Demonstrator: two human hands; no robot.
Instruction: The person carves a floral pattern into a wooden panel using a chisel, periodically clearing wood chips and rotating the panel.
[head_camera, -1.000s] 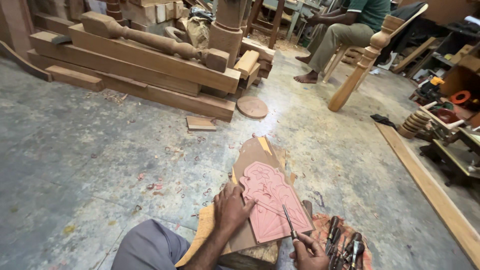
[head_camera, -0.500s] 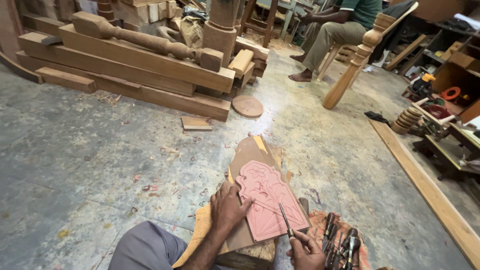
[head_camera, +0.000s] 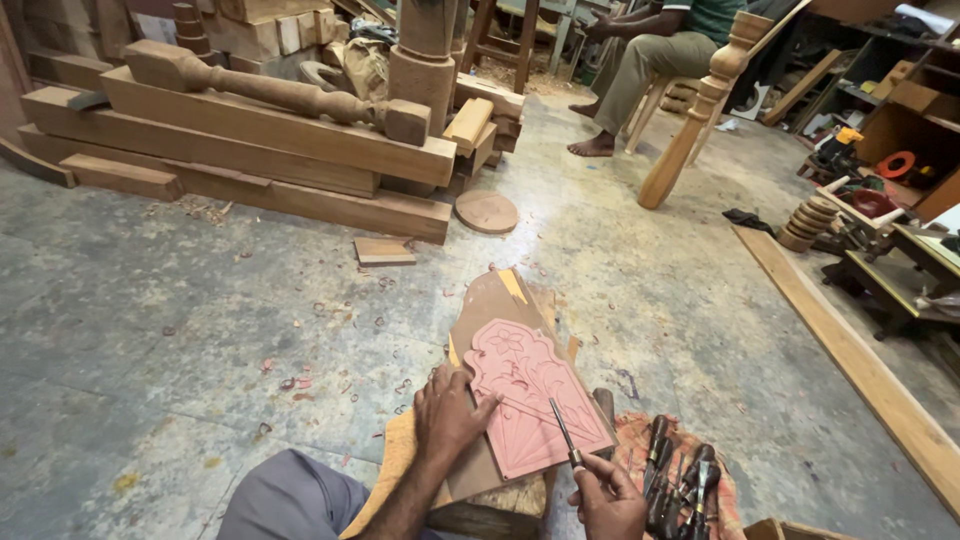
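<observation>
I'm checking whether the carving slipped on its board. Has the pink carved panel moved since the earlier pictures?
No. The pink carved panel lies the same way on the wooden board beneath it, with the left hand pressing its edge; only the camera shifted.

Woodcarving workshop: stacked timber beams (head_camera: 250, 150), chisels (head_camera: 680, 485).

The carved panel (head_camera: 535, 400) is a flat, reddish-pink slab with an arched top, cut with a flower and fanned ribs. It lies tilted on a wooden board, pinned beneath the flattened left hand (head_camera: 447, 418) at its left edge. The chisel (head_camera: 562, 432), slim and steel-bladed, rises from the right hand's (head_camera: 608, 495) grip, its tip touching the panel's lower right.
</observation>
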